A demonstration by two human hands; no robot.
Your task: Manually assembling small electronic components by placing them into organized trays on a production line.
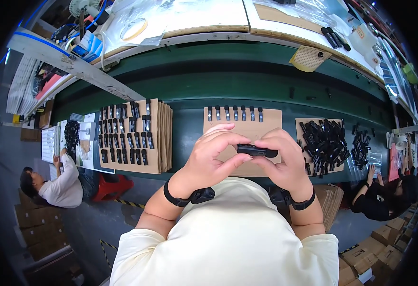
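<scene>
Between both hands, in front of my chest, is a small black clip-on microphone [251,149] with a rounded dark tip at its right end. My left hand [208,156] pinches its left end between thumb and fingers. At the other end my right hand [285,155] is closed on it, thumb below and index finger above. Beneath my hands lies a brown cardboard sheet [273,119]. Along its far edge a single row of similar microphones [236,113] lies side by side.
On the left, a cardboard stack [163,138] carries rows of microphones [125,139]. A heaped pile of microphones [324,145] covers cardboard at the right. A green bench [190,128] runs across, with a white shelf [194,19] behind. People sit left [63,188] and right [380,200].
</scene>
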